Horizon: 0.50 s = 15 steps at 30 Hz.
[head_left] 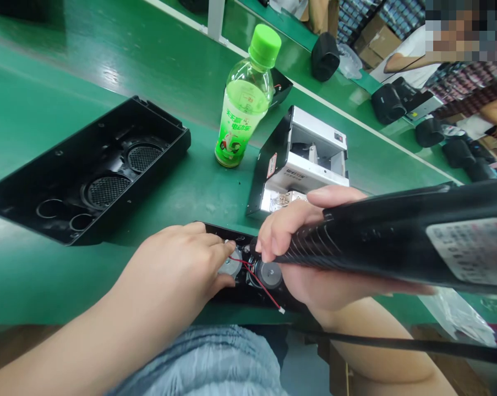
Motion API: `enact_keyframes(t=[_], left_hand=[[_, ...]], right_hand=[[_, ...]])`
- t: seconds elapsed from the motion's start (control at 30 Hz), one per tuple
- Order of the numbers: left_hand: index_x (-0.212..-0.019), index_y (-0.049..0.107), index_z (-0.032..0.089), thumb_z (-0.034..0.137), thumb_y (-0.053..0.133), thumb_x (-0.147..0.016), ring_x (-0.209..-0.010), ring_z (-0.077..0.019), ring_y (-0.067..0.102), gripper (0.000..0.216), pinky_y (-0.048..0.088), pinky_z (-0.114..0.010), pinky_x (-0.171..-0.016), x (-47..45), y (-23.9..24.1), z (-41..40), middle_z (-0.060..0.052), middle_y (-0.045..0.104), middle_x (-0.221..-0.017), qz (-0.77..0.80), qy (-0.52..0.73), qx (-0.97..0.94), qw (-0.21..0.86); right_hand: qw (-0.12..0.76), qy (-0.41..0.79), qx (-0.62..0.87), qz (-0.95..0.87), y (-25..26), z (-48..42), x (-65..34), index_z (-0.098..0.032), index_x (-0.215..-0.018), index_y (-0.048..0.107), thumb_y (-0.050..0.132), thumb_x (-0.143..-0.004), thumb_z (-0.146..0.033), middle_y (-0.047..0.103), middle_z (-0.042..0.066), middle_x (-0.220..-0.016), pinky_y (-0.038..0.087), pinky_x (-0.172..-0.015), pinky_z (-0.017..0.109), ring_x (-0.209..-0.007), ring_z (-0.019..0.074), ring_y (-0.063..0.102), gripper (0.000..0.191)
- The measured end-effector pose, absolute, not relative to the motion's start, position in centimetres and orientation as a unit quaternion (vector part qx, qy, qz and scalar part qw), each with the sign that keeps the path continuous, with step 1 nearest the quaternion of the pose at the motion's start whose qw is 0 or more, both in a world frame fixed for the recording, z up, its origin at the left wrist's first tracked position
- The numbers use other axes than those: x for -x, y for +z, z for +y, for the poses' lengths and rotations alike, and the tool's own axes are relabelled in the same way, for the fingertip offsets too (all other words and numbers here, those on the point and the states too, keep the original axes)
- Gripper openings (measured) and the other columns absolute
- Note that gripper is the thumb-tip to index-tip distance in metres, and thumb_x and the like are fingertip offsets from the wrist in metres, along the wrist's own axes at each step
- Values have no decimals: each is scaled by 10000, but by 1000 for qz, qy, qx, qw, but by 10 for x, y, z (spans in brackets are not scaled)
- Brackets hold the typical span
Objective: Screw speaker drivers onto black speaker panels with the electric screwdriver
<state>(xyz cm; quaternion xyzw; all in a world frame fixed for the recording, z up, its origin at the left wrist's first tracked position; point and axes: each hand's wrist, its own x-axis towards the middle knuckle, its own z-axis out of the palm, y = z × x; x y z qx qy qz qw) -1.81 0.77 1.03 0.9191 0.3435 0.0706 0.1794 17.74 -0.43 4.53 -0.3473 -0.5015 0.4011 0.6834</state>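
Note:
My right hand [289, 225] is wrapped round a black electric screwdriver [380, 236], its tip end pointing left over a black speaker panel [242, 294]. The tip itself is mostly hidden by my fingers. With thumb and fingers, my left hand [186, 256] grips a round silver speaker driver [231, 267] lying in the panel. Beside it sits a second speaker driver [269, 274], just under the screwdriver. A thin red and black wire [268, 293] crosses the drivers and ends in a small white plug [282, 310].
An open black speaker housing [108, 159] lies to the left. Behind my hands stand a green-capped drink bottle [244, 104] and a silver-and-black screw feeder [310, 165]. A clear plastic bag [458, 319] lies at right. Across the green bench, other people work near several black speakers [326, 56].

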Motion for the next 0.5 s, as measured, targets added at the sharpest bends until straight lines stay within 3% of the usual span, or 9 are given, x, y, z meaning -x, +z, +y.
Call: enact_keyframes(t=[0.17,0.5], left_hand=[[-1181,846,228,408,870,-929,-1022,-383,789,310,591,-499,-786,15,18,13,-69,876,-1089,359,19,-911,202],[-988,811,258,418,839,-957,-972,-323,767,165,535,-420,-761,13,26,13,-27,840,-960,373,-5,-905,205]], right_hand=[[700,404,316,-496,34,3,-169,-315,-1026,819,627,-841,-921,666,-32,-570,417,-339,314,-366,182,549,662],[712,387,265,-523,5,2,-166,-289,-1149,780,643,-889,-870,689,-21,-622,481,-381,302,-414,176,585,651]])
